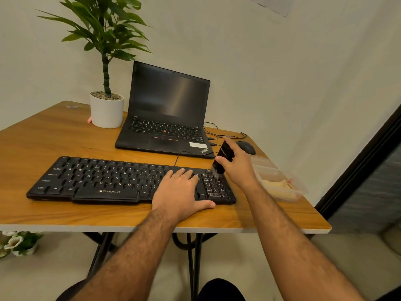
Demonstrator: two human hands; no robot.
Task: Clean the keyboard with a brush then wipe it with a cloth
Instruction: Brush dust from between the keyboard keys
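Note:
A black Zebronics keyboard (104,181) lies across the front of the wooden table (43,137). My left hand (180,194) rests flat on its right part, fingers spread, thumb at the front edge. My right hand (237,164) grips a black brush (221,161), held tilted with its pale bristles touching the top of the number pad. A yellow cloth (277,186) lies in a clear plastic container (282,181) right of the keyboard.
An open black laptop (167,114) stands behind the keyboard, with cables and a dark mouse (247,147) to its right. A potted plant (106,109) is at the back left. The table's right edge is close to the container.

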